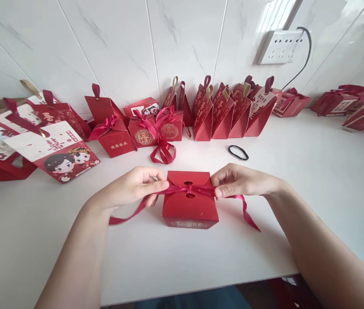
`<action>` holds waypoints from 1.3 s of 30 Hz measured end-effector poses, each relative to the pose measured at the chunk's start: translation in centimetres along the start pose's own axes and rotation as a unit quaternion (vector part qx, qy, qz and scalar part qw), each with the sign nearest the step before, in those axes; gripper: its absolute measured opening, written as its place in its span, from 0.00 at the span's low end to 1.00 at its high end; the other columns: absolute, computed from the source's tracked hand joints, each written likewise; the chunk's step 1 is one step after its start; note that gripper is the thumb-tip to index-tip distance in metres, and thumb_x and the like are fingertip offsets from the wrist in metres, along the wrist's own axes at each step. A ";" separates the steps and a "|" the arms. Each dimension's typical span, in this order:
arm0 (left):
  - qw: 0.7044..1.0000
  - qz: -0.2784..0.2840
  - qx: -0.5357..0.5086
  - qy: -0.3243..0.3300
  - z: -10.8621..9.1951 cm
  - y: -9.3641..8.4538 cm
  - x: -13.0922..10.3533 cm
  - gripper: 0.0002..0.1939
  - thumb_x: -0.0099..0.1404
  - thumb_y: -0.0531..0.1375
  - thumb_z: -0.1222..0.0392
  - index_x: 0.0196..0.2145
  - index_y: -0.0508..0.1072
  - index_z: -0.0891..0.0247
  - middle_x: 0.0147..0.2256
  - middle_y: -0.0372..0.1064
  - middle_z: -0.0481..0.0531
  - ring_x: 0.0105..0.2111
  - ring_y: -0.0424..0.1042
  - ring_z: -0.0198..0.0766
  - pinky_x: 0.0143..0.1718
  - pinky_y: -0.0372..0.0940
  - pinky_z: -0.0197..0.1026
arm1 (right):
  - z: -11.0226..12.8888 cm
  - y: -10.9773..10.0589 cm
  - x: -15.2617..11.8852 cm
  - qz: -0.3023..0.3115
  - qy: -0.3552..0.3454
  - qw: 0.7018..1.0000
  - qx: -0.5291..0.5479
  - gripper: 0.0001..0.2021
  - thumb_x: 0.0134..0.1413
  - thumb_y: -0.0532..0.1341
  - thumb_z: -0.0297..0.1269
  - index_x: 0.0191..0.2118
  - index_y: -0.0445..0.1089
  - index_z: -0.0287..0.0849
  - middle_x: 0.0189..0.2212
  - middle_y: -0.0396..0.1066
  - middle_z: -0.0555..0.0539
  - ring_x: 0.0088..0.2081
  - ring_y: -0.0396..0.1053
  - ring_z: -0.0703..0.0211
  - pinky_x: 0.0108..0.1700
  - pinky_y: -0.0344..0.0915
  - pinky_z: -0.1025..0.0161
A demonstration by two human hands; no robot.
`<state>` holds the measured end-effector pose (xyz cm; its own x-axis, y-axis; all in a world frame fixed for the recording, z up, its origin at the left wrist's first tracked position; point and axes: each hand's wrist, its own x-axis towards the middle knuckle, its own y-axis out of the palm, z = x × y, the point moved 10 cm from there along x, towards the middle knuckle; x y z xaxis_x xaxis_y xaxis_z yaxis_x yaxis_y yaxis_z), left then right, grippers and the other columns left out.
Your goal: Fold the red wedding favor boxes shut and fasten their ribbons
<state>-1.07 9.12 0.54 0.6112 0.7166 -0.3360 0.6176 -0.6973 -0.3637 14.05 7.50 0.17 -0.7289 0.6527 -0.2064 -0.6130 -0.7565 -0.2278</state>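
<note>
A red gift box [190, 210] with a pale printed emblem on its front stands upright on the white table, centred before me. Around its top runs a magenta ribbon [201, 189], knotted at the middle over the cut-out slots. My left hand [139, 186] pinches the ribbon just left of the box, and a tail hangs down to the left. At the box's right edge my right hand [238, 181] pinches the other side of the ribbon, its tail trailing to the right onto the table.
Behind the box, several red boxes [115, 139] with bows and tall handled boxes [203, 118] line the tiled wall. Illustrated boxes [67, 161] stand at left, more ribboned boxes [339, 103] at far right. A black band [238, 152] lies behind my right hand.
</note>
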 end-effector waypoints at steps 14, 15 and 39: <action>0.966 0.187 -0.180 0.009 2.2 3.2 1.6 0.22 0.48 0.71 0.43 0.26 0.75 0.67 0.22 0.76 0.53 0.17 0.70 0.31 0.19 0.61 0.31 | -1.8 0.9 0.4 0.082 0.008 0.995 0.063 0.16 0.51 0.68 0.45 0.26 0.69 0.36 0.22 0.65 0.53 0.25 0.57 0.69 0.28 0.51 0.67; 0.966 0.193 -0.174 0.011 2.3 3.3 1.6 0.21 0.49 0.71 0.43 0.26 0.76 0.67 0.22 0.76 0.53 0.18 0.70 0.32 0.19 0.62 0.31 | -1.9 0.9 0.4 0.087 0.005 0.994 0.066 0.16 0.51 0.68 0.45 0.26 0.70 0.36 0.22 0.67 0.52 0.26 0.60 0.68 0.29 0.53 0.67; 0.940 0.229 -0.247 0.051 4.5 5.0 2.9 0.21 0.49 0.69 0.41 0.20 0.77 0.64 0.19 0.70 0.52 0.21 0.68 0.36 0.28 0.66 0.39 | -4.0 1.5 1.9 0.107 -0.014 0.972 0.211 0.19 0.43 0.73 0.46 0.21 0.69 0.36 0.16 0.66 0.55 0.19 0.63 0.72 0.22 0.58 0.72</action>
<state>1.57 7.78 -6.17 0.8979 0.3517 -0.2649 0.4170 -0.8723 0.2555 12.94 7.77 -4.38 -0.8574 0.4828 -0.1783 -0.5133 -0.8270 0.2294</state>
